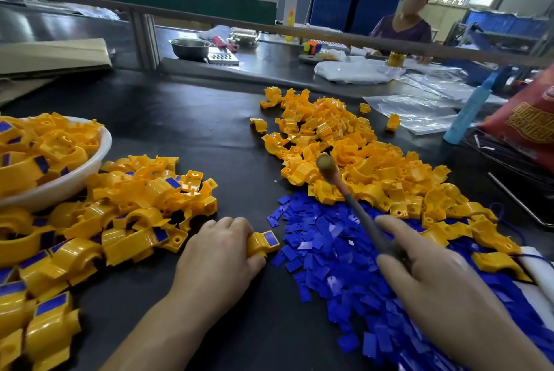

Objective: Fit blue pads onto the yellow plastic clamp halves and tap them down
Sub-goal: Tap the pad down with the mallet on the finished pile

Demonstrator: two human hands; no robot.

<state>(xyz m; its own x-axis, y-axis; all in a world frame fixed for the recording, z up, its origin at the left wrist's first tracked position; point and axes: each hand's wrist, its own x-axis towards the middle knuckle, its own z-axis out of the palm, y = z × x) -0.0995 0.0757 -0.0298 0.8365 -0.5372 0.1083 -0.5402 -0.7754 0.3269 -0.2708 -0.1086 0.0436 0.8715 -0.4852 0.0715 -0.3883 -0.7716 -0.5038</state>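
My left hand [220, 253] grips a yellow clamp half [259, 243] on the black table, with a blue pad [270, 239] sitting on its flat end. My right hand [431, 274] holds the handle of a small mallet [347, 193] whose round head is raised above the table, up and right of the clamp half. A heap of loose blue pads [329, 253] lies under and around my right hand. Bare yellow clamp halves [359, 154] are piled behind it. Clamp halves with pads fitted [141, 205] are heaped at the left.
A white bowl [69, 181] at the far left holds more padded halves. Clear plastic bags [416, 112], a blue bottle [467, 112] and a red bag [530, 121] stand at the right. Another person sits at the bench behind the rail.
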